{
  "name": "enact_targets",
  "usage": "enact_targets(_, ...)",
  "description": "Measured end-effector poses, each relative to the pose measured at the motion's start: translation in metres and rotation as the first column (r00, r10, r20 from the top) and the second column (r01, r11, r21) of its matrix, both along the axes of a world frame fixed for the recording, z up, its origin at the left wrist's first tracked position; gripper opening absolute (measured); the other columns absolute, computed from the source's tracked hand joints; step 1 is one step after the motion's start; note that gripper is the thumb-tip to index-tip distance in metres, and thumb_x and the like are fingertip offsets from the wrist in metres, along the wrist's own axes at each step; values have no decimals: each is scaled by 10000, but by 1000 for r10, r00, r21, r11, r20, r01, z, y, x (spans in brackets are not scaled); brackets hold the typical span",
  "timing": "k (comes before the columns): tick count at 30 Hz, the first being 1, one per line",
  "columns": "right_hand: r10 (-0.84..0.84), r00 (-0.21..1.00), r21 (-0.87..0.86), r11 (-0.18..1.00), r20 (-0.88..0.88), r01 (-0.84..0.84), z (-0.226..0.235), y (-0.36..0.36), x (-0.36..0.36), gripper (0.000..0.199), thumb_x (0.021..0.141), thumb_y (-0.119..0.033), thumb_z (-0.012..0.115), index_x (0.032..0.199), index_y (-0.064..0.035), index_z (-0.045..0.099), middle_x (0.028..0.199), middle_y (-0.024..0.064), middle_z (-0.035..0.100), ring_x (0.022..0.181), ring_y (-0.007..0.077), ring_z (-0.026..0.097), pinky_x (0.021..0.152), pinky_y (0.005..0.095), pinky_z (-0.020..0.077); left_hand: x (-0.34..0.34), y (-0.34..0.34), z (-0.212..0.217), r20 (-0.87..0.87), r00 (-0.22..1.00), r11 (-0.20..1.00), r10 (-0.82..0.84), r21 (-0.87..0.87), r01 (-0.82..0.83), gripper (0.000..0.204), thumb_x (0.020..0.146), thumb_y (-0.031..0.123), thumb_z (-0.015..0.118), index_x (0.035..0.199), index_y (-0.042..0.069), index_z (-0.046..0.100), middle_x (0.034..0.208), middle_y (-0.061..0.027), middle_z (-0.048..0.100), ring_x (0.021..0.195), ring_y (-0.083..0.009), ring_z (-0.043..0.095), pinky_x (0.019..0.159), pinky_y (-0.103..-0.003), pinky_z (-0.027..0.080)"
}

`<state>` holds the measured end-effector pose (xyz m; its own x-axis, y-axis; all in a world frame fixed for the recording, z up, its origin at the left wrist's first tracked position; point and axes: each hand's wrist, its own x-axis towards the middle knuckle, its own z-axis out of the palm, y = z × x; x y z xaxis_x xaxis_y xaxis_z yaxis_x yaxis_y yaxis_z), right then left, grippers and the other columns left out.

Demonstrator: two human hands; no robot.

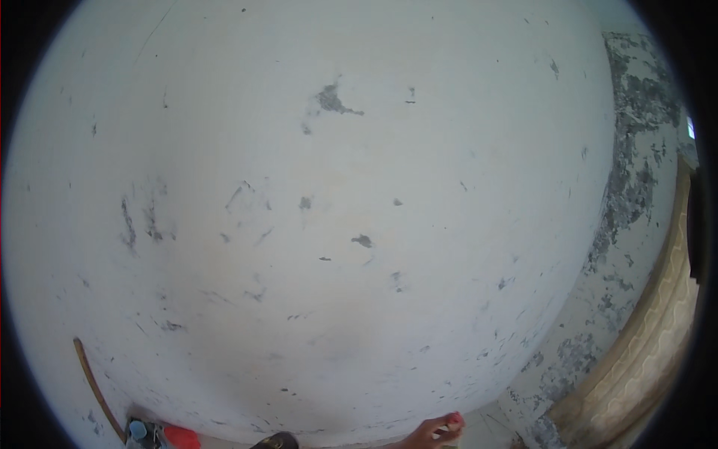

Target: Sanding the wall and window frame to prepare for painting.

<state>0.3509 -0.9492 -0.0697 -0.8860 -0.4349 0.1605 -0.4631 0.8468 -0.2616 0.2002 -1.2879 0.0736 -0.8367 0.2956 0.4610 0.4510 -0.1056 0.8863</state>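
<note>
Landmark: wall (314,187), white, scuffed, grey patches where paint has flaked; fills nearly the whole view.

1. Stick (97,389), thin, brown, leaning along the wall's lower left.
2. Bottle (137,430), small, pale blue cap, at the wall's foot right of the stick; contents not visible.
3. Red item (182,436), just right of the bottle; kind unclear.
4. Dark object (275,441), at the wall's bottom edge, mostly cut off.
5. Right hand (432,432), at the wall's foot, right of centre; fingers curled shut around a small red piece (454,420) showing at the fingertips. Judged light and rigid, suited to a pinch grip; too small to identify.
6. Door frame (658,329), tan, right of the wall.

Left hand: out of view.
</note>
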Motion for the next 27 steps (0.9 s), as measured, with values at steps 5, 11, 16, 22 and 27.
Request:
enact_targets(5, -184, 847, -608, 622, 499, 494, -2, 19, -95, 312, 941, -218, 623, 1201, -51, 663, 1176, 104, 696, 1090, 220, 645, 947, 348, 486, -10, 29, -48, 261, 965, 997, 19, 70, -39, 139, 956, 122, 645, 1086, 95, 603, 1001, -6, 598, 865, -127, 622, 773, -350, 561)
enact_targets(11, 345, 934, -858, 503, 93, -101, 127, -60, -236, 308, 909, -222, 668, 1134, -12, 661, 1078, 126, 704, 978, 230, 650, 887, 379, 500, 43, 0, -102, 199, 443, 453, 874, -4, -892, 303, 964, 177, 643, 1220, 27, 581, 924, -23, 599, 751, -110, 535, 681, -265, 493)
enact_targets(16, 562, 827, -795, 496, -13, -350, 199, -22, -286, 185, 831, -73, 663, 1006, -108, 711, 1143, 88, 705, 1087, 279, 626, 943, 411, 485, 87, 25, -44, 87, 62, 77, 994, -175, -982, 297, 919, 96, 625, 1199, 19, 566, 898, -18, 587, 765, -94, 562, 709, -271, 495)
enact_targets(22, 380, 897, -601, 779, 224, -180, 85, 115, -298, 219, 876, -184, 690, 1056, -60, 689, 1054, 93, 711, 974, 247, 669, 896, 351, 505, -8, 125, -91, -6, 159, 157, 987, -118, -981, 232, 804, 0, 703, 1031, 15, 652, 852, -29, 654, 751, -115, 617, 720, -293, 522)
enact_targets(27, -73, 862, -513, 777, 502, 365, 22, 276, -203, 382, 942, -334, 634, 1074, 24, 655, 1001, 123, 693, 938, 235, 625, 832, 391, 483, -131, 293, -78, 228, 814, 832, 534, 28, -554, 243, 910, 61, 679, 1140, 39, 604, 952, 4, 619, 885, -82, 602, 799, -270, 524)
